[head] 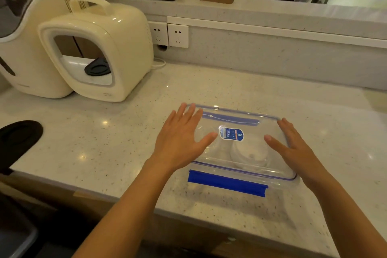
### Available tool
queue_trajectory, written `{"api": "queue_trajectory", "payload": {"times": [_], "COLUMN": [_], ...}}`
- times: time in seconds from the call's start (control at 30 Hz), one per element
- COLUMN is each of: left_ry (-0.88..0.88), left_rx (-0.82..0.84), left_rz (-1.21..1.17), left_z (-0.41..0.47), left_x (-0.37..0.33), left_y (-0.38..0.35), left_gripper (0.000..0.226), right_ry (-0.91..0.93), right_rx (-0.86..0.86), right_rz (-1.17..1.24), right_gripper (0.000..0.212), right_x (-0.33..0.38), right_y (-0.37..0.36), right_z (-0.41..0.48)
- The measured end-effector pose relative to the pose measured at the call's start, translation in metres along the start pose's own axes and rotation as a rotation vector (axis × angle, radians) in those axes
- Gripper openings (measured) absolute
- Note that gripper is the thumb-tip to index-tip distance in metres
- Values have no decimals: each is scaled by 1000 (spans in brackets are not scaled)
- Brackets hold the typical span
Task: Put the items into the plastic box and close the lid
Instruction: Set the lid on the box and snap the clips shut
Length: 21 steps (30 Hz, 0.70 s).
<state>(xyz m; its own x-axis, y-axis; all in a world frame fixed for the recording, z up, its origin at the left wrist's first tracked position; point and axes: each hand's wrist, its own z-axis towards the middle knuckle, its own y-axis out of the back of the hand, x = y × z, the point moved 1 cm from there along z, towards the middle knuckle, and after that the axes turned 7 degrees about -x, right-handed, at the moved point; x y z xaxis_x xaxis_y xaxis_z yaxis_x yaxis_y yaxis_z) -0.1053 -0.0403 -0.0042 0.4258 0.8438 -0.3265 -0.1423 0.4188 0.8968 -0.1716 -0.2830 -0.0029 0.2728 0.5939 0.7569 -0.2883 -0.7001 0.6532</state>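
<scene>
Plastic box [240, 182] sat on the counter [104, 148] under your fingers, its clear lid [247, 125] on top. Your left hand [180, 142] lay flat, fingers spread, on the lid's left side. Your right hand [293, 146] lay likewise along the right edge, a white round item [249, 153] inside between your thumbs.

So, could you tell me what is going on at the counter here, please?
A person is closing a clear plastic box on the speckled counter. The lid already lies on top, and the left hand and right hand rest flat on it, fingers spread. A round white item shows inside. The near blue latch looks unclipped.
</scene>
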Motion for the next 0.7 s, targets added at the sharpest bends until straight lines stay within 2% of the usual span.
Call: {"api": "queue_trajectory", "payload": {"times": [0.1,0.4,0.5,0.6,0.7], "left_ry": [5,10,-1,4,15], "left_rx": [75,95,106,119,126], "left_rz": [39,103,116,119,108], "left_z": [4,2,3,4,4], "left_x": [3,2,1,1,0], "left_y": [-13,-15,-13,-13,-13], "left_gripper": [77,84,86,87,84], "right_ry": [22,35,69,85,-32], "right_rx": [21,11,-22,-104,-25], "right_rz": [-105,-154,-210,-29,56], "right_gripper": [89,87,67,47,47], "right_x": [-7,-10,-13,-3,9], "right_y": [-5,-6,5,20,24], "right_z": [3,5,18,45,77]}}
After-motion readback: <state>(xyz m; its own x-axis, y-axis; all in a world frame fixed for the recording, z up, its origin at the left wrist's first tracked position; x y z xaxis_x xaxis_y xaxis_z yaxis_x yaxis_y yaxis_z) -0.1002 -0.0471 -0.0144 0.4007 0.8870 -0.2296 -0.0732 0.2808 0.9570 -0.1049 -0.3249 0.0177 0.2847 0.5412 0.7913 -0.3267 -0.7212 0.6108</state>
